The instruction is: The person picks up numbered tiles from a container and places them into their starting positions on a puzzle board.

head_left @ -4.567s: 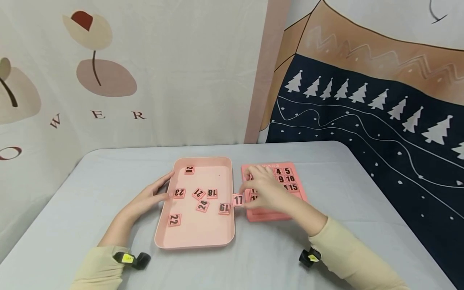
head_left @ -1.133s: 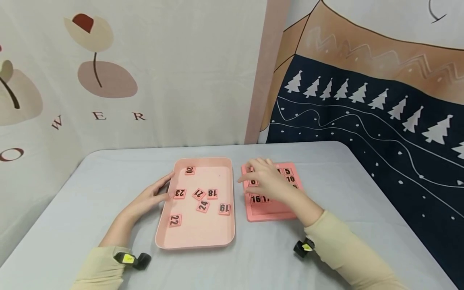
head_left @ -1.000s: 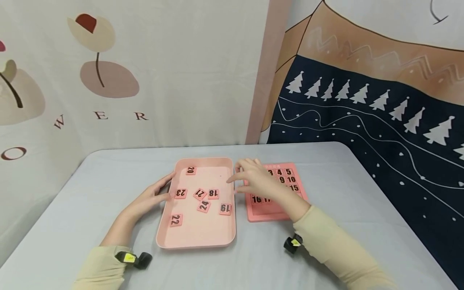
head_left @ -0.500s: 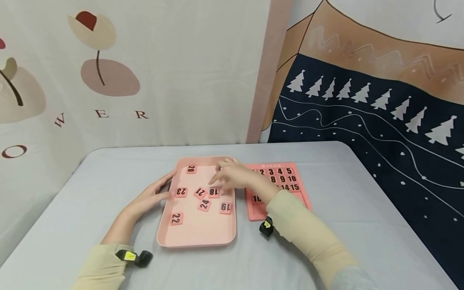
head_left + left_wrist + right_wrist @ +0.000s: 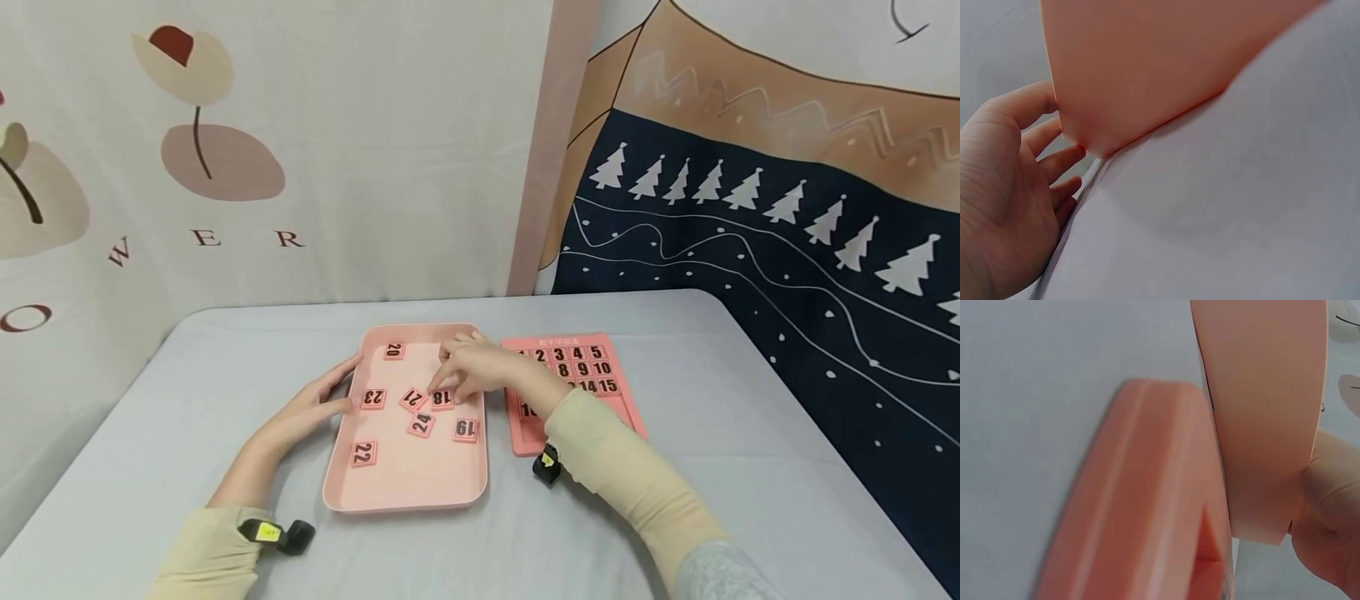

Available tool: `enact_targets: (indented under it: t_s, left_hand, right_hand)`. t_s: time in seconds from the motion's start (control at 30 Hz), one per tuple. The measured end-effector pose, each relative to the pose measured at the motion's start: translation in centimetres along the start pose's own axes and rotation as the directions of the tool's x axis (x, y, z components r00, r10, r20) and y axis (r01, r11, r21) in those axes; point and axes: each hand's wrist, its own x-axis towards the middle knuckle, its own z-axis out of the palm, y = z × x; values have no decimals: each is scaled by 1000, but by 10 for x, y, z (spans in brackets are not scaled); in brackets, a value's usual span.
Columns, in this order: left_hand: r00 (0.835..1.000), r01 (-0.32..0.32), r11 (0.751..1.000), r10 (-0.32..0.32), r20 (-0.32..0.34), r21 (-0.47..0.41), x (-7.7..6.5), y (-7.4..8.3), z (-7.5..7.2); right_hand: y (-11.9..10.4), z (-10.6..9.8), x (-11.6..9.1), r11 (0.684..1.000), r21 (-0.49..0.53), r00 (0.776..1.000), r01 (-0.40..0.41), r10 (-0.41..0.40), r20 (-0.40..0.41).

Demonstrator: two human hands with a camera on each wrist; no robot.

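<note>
A pale pink tray (image 5: 408, 487) holds several loose number tiles. My right hand (image 5: 480, 365) reaches over its right rim, with thumb and index finger at either edge of the "18" tile (image 5: 442, 399), pinching it where it lies. In the right wrist view, only part of the right hand (image 5: 1332, 515) shows behind the tray wall (image 5: 1266, 425); the tile is hidden there. My left hand (image 5: 303, 412) rests against the tray's left side with fingers extended, also plain in the left wrist view, where fingertips touch the tray's outer wall (image 5: 1135, 62).
Right of the tray lies a darker pink number board (image 5: 536, 437), with rows of tiles partly covered by my right forearm. The "21" tile (image 5: 412, 399) and "24" tile (image 5: 422, 424) lie close to "18"; the "19" tile (image 5: 466, 430) sits near the right wall.
Tile "17" went from my right hand onto the board. That hand then moved left over the tray and down to tile "18". My left hand has stayed at the tray's side.
</note>
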Motion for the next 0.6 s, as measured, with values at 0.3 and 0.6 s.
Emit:
enact_targets:
  t_s: [0.3,0.6]
  left_hand:
    - [1000,2,1000,-2,-4,6,0,-1,1]
    - [1000,13,1000,-13,-11,8,0,0,1]
  right_hand:
    - [4,3,0,1000,5,1000,21,-21,-23]
    - [2,-3,-17,998,48,981,37,-27,-191]
